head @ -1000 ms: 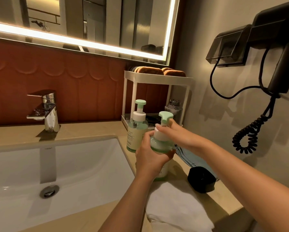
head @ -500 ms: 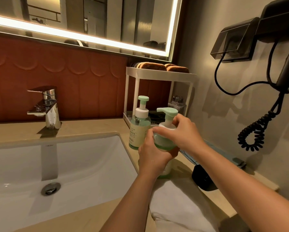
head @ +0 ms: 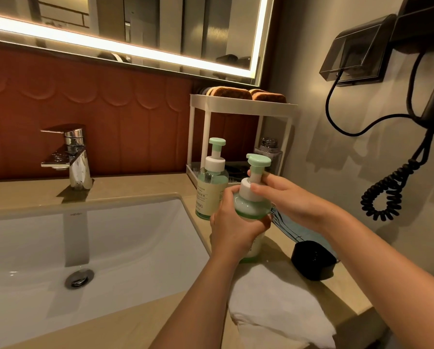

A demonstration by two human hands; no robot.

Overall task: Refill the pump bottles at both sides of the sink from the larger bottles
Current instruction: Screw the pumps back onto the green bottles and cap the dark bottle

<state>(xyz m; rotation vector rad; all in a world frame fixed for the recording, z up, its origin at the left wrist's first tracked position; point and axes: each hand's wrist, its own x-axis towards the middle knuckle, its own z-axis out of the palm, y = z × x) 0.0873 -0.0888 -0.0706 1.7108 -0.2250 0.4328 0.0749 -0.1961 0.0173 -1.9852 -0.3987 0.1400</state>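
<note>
So here's where you're at: the pump bottle (head: 252,210) you're working on sits right of the sink (head: 135,235), at the near end of the table (head: 135,187), just above a folded white towel (head: 278,298). It's upright, long axis pretty much vertical, green pump head (head: 258,161) on top. I can't tell if its base is resting on the table or lifted a hair.

Your left hand (head: 232,229) is wrapped around the body from the sink side and gripping it. Your right hand (head: 283,197) comes in from the wall side and pinches the white collar (head: 247,188) under the pump head, thumb in front and fingers behind. Both hands are closed on the same bottle, one low and one high.

My read is you're unscrewing the top. What matters is that the collar sits directly above your left hand's grip, so the twist goes around that vertical axis. The pump then has to come straight up, since the tube inside presumably runs down the bottle.

A second pump bottle (head: 212,182) stands just behind and left, near your left knuckles but not touching them, so mind it. I don't see an obvious larger refill bottle. There's a black cup (head: 312,259) to the right.
</note>
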